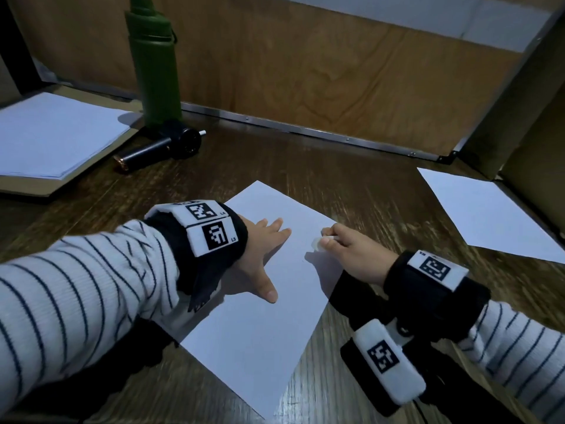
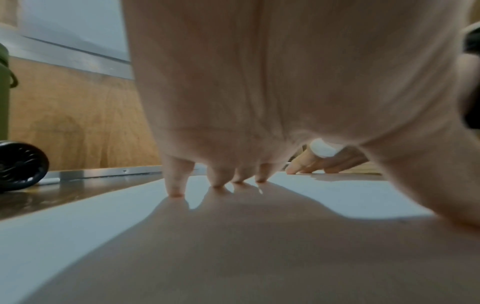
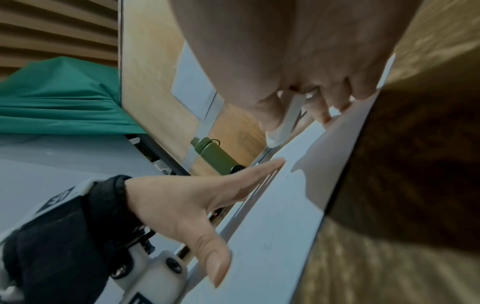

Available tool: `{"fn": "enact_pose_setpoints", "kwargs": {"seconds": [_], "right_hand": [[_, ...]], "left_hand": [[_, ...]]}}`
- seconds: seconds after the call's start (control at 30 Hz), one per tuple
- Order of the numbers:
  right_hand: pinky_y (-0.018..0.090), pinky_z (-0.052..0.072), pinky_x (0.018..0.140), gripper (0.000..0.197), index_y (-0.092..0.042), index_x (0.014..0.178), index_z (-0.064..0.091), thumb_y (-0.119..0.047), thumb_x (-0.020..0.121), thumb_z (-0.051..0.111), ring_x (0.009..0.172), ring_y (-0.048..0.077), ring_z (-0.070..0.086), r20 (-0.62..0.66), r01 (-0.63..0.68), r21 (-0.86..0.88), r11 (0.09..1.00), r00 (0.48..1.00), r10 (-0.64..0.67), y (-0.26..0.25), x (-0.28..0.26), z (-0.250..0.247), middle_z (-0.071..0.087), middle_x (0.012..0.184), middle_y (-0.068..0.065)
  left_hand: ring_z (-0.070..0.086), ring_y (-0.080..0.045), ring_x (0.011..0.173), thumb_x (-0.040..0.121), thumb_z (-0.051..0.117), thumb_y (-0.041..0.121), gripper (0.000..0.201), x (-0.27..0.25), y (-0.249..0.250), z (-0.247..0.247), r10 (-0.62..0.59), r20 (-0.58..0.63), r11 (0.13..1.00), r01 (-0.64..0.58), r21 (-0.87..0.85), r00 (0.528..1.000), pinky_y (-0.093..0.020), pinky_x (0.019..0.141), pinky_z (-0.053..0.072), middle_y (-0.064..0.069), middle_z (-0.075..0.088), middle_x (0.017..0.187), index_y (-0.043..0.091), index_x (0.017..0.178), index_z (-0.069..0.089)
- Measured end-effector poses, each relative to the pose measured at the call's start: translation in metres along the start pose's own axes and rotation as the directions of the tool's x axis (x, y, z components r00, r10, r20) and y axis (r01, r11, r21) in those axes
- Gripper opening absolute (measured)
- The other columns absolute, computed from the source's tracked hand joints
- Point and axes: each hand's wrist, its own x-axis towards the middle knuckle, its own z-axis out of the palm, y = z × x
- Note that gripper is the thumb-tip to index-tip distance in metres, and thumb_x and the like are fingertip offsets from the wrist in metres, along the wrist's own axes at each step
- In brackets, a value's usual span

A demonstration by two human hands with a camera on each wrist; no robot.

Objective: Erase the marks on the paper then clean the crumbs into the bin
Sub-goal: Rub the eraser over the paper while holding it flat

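A white sheet of paper (image 1: 260,316) lies slanted on the dark wooden table. My left hand (image 1: 263,249) presses flat on its upper left part, fingers straight and spread, fingertips (image 2: 176,191) touching the sheet (image 2: 64,236). My right hand (image 1: 345,249) pinches a white eraser (image 1: 319,243) and holds it against the paper near the far right corner. The eraser (image 3: 284,125) shows between thumb and fingers in the right wrist view, and also under my left palm as a white eraser (image 2: 323,149). Faint marks on the paper are hard to make out.
A green bottle (image 1: 156,65) stands at the back left beside a black cylindrical device (image 1: 165,146). A stack of paper on a board (image 1: 52,136) lies at the left. Another white sheet (image 1: 495,215) lies at the right. Wooden walls enclose the back and right.
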Motion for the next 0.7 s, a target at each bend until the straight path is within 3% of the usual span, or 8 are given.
{"fn": "enact_pose_setpoints", "kwargs": {"seconds": [0.07,0.13,0.27,0.37,0.47,0.57,0.63,0.7], "right_hand": [[0.026,0.038,0.072,0.015,-0.015,0.092,0.049,-0.029,0.096,0.043,0.085,0.016,0.047,-0.031,0.020,-0.036,0.999,0.999,-0.021,-0.005,-0.002,0.003,0.050,0.082,-0.007],[0.021,0.035,0.063,0.017,-0.014,0.093,0.058,-0.030,0.093,0.051,0.084,0.013,0.046,-0.042,0.077,-0.138,0.987,0.996,-0.084,-0.010,-0.004,0.001,0.050,0.081,-0.007],[0.019,0.035,0.066,0.027,-0.014,0.100,0.070,-0.035,0.086,0.061,0.083,0.010,0.050,-0.032,0.154,-0.285,0.946,0.985,-0.170,-0.016,0.004,-0.007,0.061,0.084,-0.004],[0.020,0.036,0.068,0.027,-0.015,0.092,0.073,-0.037,0.087,0.059,0.072,0.011,0.051,-0.033,0.195,-0.346,0.918,0.975,-0.220,-0.015,0.009,-0.012,0.064,0.075,0.000],[0.011,0.034,0.056,0.024,-0.020,0.081,0.073,-0.039,0.086,0.060,0.057,0.008,0.046,0.174,0.337,-0.325,0.883,0.940,-0.295,-0.016,-0.010,-0.012,0.055,0.059,-0.003],[0.010,0.038,0.056,0.018,-0.023,0.081,0.073,-0.038,0.083,0.063,0.058,0.002,0.050,0.368,0.379,-0.238,0.894,0.887,-0.278,-0.019,-0.027,-0.007,0.065,0.066,0.000],[0.007,0.038,0.056,0.017,-0.025,0.087,0.075,-0.038,0.081,0.065,0.057,0.000,0.050,0.315,0.353,-0.273,0.895,0.912,-0.263,-0.020,-0.017,-0.009,0.066,0.068,-0.002],[0.008,0.035,0.055,0.019,-0.023,0.087,0.075,-0.038,0.081,0.065,0.055,-0.001,0.049,0.165,0.309,-0.332,0.892,0.949,-0.267,-0.018,0.002,-0.013,0.060,0.062,-0.005]], "left_hand": [[-0.015,-0.020,0.146,0.071,0.063,0.065,0.121,0.002,-0.001,0.002,0.017,-0.014,1.000,-0.017,-0.008,1.000,-0.046,0.117,0.005,0.000,-0.024,0.156,0.022,0.147,-0.021],[-0.015,-0.023,0.145,0.069,0.063,0.067,0.122,0.005,-0.001,0.004,0.033,-0.029,0.999,-0.034,-0.018,0.999,-0.048,0.117,0.005,0.001,-0.024,0.156,0.023,0.148,-0.019],[-0.013,-0.029,0.145,0.065,0.059,0.075,0.120,0.010,0.005,0.006,0.039,-0.066,0.998,-0.042,-0.039,0.997,-0.053,0.115,0.008,0.003,-0.020,0.157,0.030,0.148,-0.015],[-0.012,-0.031,0.145,0.066,0.059,0.074,0.119,0.011,0.010,0.005,0.031,-0.061,0.999,-0.033,-0.033,0.998,-0.054,0.114,0.010,0.002,-0.020,0.157,0.031,0.148,-0.015],[-0.013,-0.033,0.145,0.066,0.061,0.074,0.121,0.012,0.011,0.006,0.019,-0.068,0.999,-0.021,-0.024,0.998,-0.055,0.114,0.010,0.002,-0.021,0.157,0.029,0.148,-0.016],[-0.013,-0.034,0.145,0.064,0.061,0.075,0.124,0.013,0.013,0.007,0.008,-0.060,1.000,-0.008,0.002,0.998,-0.056,0.113,0.010,0.000,-0.023,0.157,0.027,0.148,-0.018],[-0.012,-0.036,0.144,0.063,0.061,0.075,0.125,0.013,0.014,0.007,0.009,-0.059,1.000,-0.009,0.010,0.998,-0.057,0.113,0.010,-0.001,-0.023,0.156,0.027,0.147,-0.019],[-0.012,-0.037,0.144,0.063,0.061,0.074,0.126,0.013,0.013,0.006,0.013,-0.057,1.000,-0.012,0.009,0.998,-0.057,0.113,0.010,-0.002,-0.023,0.157,0.026,0.147,-0.020]]}}
